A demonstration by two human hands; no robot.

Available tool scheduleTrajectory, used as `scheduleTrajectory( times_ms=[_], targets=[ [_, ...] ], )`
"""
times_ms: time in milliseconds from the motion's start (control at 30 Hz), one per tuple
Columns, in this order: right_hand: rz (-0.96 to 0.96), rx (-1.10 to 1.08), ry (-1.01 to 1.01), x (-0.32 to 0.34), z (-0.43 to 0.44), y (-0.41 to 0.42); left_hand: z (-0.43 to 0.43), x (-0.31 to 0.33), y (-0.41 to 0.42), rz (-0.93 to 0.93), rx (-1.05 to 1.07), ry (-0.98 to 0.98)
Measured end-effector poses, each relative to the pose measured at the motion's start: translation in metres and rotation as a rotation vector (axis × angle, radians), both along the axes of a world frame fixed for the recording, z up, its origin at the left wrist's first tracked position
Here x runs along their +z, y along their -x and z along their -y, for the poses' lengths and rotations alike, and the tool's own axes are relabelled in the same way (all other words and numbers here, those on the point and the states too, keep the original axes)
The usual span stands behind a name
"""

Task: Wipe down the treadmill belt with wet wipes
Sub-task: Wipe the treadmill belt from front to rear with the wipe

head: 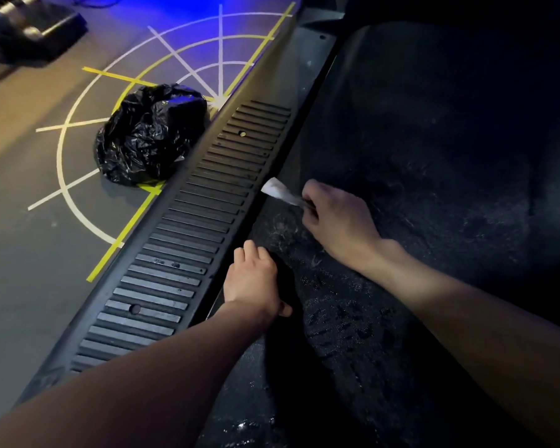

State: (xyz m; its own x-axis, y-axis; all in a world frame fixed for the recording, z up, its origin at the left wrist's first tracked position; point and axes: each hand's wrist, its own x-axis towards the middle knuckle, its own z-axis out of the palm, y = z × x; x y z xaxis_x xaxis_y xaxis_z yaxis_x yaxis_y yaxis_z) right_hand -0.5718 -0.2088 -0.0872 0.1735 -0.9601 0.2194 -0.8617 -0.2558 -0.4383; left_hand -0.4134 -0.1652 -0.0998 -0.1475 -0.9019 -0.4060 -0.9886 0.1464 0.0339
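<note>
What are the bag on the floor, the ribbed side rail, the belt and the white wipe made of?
Black bag: thin plastic film, glossy and crumpled.
Ribbed side rail: probably moulded plastic or rubber, matte, with even ridges.
Treadmill belt: seemingly rubberised fabric, dull, finely textured, dusty.
Wet wipe: likely soft nonwoven cloth, white and limp.

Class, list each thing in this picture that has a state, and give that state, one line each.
Wipe: bunched, pinched by right hand, at belt's edge.
Belt: dusty, flecked with lint.
Left hand: fingers curled over belt's edge.
Rail: ribbed, lightly smudged.
Bag: crumpled, on the floor beside the rail.
</note>
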Motion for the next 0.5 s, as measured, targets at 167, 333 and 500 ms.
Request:
scheduleTrajectory(
  times_ms=[167,333,500],
  targets=[
    [0.511,-0.050,-0.268,-0.002,0.002,-0.006,0.000,-0.001,0.000,0.009,-0.002,0.008],
    [0.260,-0.110,-0.586,-0.021,0.006,0.011,0.000,-0.002,0.001,0.001,0.014,0.005],
    [0.330,0.028,-0.455,-0.026,-0.003,0.014,0.000,-0.002,0.000,-0.002,0.020,0.008]
  ],
)
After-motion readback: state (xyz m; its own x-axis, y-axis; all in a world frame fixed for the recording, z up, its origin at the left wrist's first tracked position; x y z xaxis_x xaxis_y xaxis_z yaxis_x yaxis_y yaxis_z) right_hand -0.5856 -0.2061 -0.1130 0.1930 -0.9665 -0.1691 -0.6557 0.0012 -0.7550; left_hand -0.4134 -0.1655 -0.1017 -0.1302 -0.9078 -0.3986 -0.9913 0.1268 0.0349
